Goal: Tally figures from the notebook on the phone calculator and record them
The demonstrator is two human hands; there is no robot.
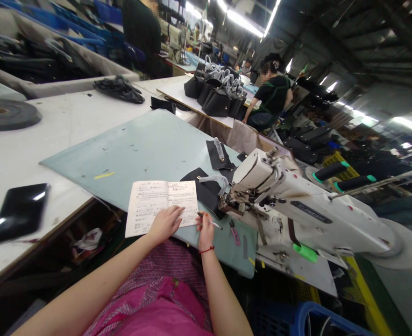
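An open notebook (pixel 148 198) with handwriting on both pages lies at the front edge of the pale blue-green table (pixel 150 144). My left hand (pixel 166 223) rests flat on its lower middle, fingers stretched across the page. Just right of the notebook, my right hand (pixel 205 231) holds a pen (pixel 211 221) with its tip by the right page. Black leather pieces (pixel 206 193) with plastic-wrapped fittings lie behind the notebook, beside the sewing machine. A pair of pink thread snips (pixel 234 233) lies to the right of my right hand.
The white sewing machine (pixel 297 200) stands at the right. A shiny black tablet-like object (pixel 20 212) and a dark roll of tape (pixel 10 114) lie on the left table. Black bags (pixel 215 95) stand farther back; a person (pixel 271 95) sits beyond. A blue basket (pixel 307 310) is lower right.
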